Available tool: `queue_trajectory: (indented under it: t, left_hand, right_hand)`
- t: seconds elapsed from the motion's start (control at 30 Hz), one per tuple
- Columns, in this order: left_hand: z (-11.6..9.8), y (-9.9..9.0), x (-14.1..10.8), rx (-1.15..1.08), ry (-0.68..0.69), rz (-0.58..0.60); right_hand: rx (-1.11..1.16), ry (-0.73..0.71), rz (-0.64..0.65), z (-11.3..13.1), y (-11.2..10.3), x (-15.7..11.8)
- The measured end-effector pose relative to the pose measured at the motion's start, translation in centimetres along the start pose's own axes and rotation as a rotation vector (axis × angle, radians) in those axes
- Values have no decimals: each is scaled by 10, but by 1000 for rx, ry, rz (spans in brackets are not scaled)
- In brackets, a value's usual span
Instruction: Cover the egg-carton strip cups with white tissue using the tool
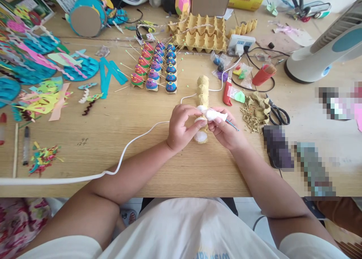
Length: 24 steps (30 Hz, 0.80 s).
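Note:
My right hand is closed around a white lump of what looks like modelling clay. A thin blue stick pokes out past its fingers. My left hand is curled, with thumb and forefinger pinching at the left end of the same clay. Beneath both hands lies a strip of egg carton, its cups running away from me. White clay covers the nearest cup; the cups between are partly hidden by my fingers.
Painted egg-carton caterpillars with stick feelers stand behind. Right of the strip lie a red cutter, scissors, a torn carton piece and a white lamp-like device. A white cable crosses the left side.

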<state>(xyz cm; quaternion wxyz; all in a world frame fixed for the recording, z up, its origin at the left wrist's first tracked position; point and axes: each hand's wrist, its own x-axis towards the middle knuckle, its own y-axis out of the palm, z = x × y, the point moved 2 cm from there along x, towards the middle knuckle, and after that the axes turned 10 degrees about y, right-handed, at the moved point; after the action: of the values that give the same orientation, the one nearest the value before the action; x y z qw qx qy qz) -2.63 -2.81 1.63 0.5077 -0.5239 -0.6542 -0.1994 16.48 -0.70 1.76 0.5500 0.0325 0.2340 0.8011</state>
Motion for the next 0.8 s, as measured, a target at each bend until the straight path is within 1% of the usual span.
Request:
queue_trajectory:
  t: [0.17,0.3,0.4,0.53,0.6,0.7,0.8]
  left_hand:
    - [0,0,0,-22,25,13]
    - [0,0,-1,3,30,16]
    - [1,0,-2,42,4,47]
    - [0,0,-1,9,53,42]
    - [-1,1,-1,6,71,27]
    - [-2,2,0,2,64,6]
    - [-3,3,1,-12,77,9]
  right_hand:
    - [39,54,59,0,0,-1]
    - [22,50,108,-1,-3,0]
    - [-2,49,120,-4,-6,2]
    - [-12,69,135,-4,-8,2]
    - [18,92,136,-4,-9,2]
    - [83,134,124,-3,-8,2]
    - [116,155,131,-3,-6,2]
